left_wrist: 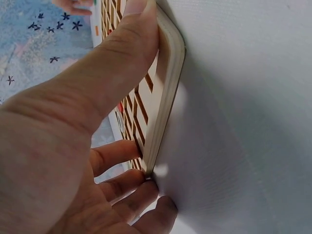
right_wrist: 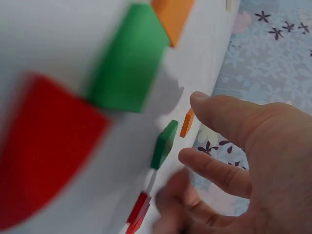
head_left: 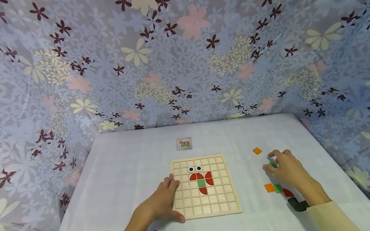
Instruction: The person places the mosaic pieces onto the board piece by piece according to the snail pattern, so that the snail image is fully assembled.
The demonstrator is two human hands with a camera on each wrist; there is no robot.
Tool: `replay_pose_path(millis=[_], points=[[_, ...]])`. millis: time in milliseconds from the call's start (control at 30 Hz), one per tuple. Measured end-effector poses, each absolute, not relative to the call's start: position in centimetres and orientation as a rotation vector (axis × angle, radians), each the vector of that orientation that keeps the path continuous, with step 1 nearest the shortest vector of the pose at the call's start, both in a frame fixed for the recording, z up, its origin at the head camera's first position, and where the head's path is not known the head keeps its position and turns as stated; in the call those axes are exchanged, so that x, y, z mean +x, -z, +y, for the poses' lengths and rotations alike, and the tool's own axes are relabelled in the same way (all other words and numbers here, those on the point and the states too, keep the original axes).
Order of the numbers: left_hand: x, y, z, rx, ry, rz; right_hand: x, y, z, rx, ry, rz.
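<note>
My left hand (head_left: pixel 161 201) rests on the left edge of a wooden grid board (head_left: pixel 186 202), its thumb on the near corner and its fingers along the side. On the board are two eye pieces (head_left: pixel 191 169), several red quarter-circle tiles (head_left: pixel 203 190) and a green square tile (head_left: pixel 201 183). Off to the right, my right hand (head_left: pixel 288 170) hovers over the loose tiles, thumb and fingers apart with nothing between them. Nearest its fingertips lies a green tile (right_wrist: pixel 165 145), partly covered by the hand in the head view.
An orange tile (head_left: pixel 257 151) lies beyond the right hand. Closer to me are another orange tile (head_left: pixel 269 188), a green tile (head_left: pixel 278 188) and a red tile (head_left: pixel 287 192). A small pattern card (head_left: pixel 184 144) lies behind the board. Floral cloth (head_left: pixel 180 73) surrounds the white table (head_left: pixel 124 157).
</note>
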State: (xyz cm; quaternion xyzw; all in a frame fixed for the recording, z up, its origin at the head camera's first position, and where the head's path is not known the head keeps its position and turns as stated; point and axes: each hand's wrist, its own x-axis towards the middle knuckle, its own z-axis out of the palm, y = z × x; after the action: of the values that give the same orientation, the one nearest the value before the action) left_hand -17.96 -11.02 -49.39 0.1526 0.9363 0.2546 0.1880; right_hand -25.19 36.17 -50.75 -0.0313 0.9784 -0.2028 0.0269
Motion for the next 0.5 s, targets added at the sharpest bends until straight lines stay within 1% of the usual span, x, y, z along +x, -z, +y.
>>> replay_pose_path(millis=[233,367,500], points=[[-18.2,49.2,-11.1,0.413,-0.69,2.642,-29.7,50.5,34.8,-0.277,0.637,3.025],[-18.4,49.5,-11.0,0.417,-0.682,2.623,-31.2,51.0,34.6,-0.303,0.632,2.992],[-18.6,49.5,-10.9,0.414,-0.664,2.628,-31.9,51.0,34.3,-0.309,0.618,2.975]])
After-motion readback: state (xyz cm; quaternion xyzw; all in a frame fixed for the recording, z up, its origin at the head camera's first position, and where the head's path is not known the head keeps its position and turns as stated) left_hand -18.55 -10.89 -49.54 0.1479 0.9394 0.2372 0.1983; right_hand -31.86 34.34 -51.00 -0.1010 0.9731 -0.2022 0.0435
